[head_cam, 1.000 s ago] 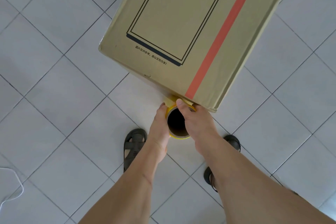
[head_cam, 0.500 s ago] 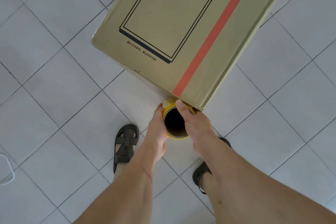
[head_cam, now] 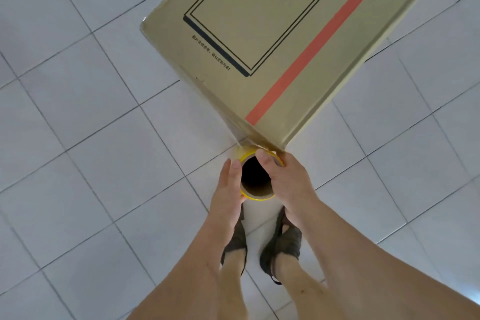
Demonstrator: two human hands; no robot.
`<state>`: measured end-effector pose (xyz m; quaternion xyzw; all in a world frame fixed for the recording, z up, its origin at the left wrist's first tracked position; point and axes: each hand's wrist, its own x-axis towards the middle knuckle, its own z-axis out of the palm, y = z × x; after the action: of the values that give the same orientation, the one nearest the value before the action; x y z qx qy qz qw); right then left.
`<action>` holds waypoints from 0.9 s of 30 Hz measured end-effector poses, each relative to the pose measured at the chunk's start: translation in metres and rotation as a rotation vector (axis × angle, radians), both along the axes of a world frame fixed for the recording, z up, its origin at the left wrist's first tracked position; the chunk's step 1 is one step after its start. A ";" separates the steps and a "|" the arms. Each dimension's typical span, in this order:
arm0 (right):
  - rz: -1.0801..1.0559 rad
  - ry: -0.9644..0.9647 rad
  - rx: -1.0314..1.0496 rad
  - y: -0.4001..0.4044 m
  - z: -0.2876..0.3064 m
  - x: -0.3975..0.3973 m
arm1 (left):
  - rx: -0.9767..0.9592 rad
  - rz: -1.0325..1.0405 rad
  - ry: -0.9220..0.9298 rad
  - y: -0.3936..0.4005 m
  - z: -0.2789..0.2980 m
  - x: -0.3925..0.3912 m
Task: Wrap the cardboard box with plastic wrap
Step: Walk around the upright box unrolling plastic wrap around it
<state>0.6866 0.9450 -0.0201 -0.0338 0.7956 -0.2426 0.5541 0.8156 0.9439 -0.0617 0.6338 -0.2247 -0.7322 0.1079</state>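
The pale grey square-tiled floor (head_cam: pixel 85 153) is smooth and glossy, with thin dark grout lines. On it stands the big tan cardboard box (head_cam: pixel 272 34), filling the far right of my view; its top is flat and matt, printed with a dark double-line rectangle and crossed by 1 straight orange-red tape stripe (head_cam: pixel 319 41). Its sharp near corner points at me.

Just below that corner I hold the roll of plastic wrap with its yellow-rimmed brown cardboard core (head_cam: pixel 257 176) upright, its open end a dark round hole. My right hand (head_cam: pixel 288 182) curls around the roll's right side, thumb hooked over the rim. My left hand (head_cam: pixel 228 189) lies with straight fingers flat against the left side, steadying, not clasping. The film itself I can barely see, only a faint sheen near the corner.

To do this well, I judge I should keep the roll vertical and close to the box wall, pull the film taut around the corner, and let the core turn between my palms. My 2 dark sandals (head_cam: pixel 280 244) stand near, directly beneath.
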 end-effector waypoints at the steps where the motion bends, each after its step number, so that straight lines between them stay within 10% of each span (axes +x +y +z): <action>1: -0.003 -0.055 -0.018 0.004 0.000 -0.001 | -0.014 -0.003 -0.006 -0.002 -0.004 0.000; 27: 0.257 -0.157 -0.090 0.010 0.005 -0.101 | 0.168 0.452 0.118 0.040 0.016 -0.111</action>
<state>0.5854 0.9547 -0.0155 -0.1409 0.7273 -0.2070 0.6390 0.7047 0.9844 -0.0460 0.6309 -0.0086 -0.7413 0.2288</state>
